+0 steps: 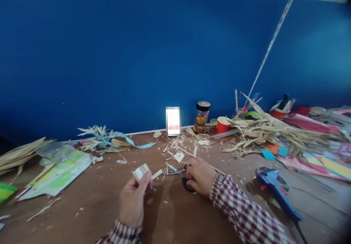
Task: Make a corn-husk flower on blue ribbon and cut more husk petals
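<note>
Pinching the pale piece (140,171) above the counter (93,192) with the left hand (135,196), I should keep that hold light against creasing; the right hand (201,176) curls over the scissors (181,172), its grip unclear.

A pale ribbed piece (140,172) is held up, tilted; beside it, black-handled scissors (180,172) are pointed left, blades parted.
</note>
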A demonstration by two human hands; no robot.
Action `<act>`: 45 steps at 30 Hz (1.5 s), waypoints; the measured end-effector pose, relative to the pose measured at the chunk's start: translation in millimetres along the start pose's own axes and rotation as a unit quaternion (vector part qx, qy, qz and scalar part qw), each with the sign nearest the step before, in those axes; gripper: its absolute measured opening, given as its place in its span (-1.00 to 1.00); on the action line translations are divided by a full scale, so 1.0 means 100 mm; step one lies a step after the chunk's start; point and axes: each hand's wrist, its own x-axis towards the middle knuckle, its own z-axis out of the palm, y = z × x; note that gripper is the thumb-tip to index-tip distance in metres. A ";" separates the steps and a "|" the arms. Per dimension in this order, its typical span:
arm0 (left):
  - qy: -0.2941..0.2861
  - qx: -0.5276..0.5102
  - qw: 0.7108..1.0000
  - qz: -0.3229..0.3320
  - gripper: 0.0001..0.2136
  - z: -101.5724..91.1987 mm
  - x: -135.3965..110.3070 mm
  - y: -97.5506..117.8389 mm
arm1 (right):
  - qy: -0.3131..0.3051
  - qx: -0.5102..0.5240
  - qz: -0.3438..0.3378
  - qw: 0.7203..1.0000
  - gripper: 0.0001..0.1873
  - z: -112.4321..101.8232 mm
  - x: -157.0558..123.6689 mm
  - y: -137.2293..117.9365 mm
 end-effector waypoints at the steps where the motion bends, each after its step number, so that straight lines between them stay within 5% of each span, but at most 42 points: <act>1: 0.001 0.000 1.000 -0.004 -0.74 0.00 0.00 0.00 | 0.009 -0.003 0.000 1.000 -0.91 0.00 0.01 0.00; 5: 0.012 -0.008 1.000 -0.017 -0.71 0.01 0.00 0.05 | 0.061 0.055 0.000 0.997 -0.96 0.02 0.03 0.06; 9: 0.013 -0.034 0.999 -0.034 -0.73 0.02 0.00 0.10 | 0.081 0.226 0.022 0.970 -0.98 0.01 0.04 0.14; 17: -0.039 -0.155 0.978 -0.132 -0.83 0.00 -0.01 0.15 | -0.014 0.581 0.035 0.813 -0.73 0.11 0.09 0.01; 22: -0.056 -0.236 0.955 -0.173 -0.96 -0.04 0.05 0.15 | -0.018 0.630 0.051 0.775 -0.44 0.23 0.09 -0.18; 29: -0.059 -0.280 0.937 -0.200 -0.96 -0.05 0.06 0.21 | -0.121 0.716 -0.003 0.687 -0.48 0.41 0.02 -0.51; 45: -0.066 -0.338 0.906 -0.246 -0.92 -0.10 0.11 0.24 | -0.172 0.718 -0.011 0.675 -0.46 0.51 -0.02 -0.52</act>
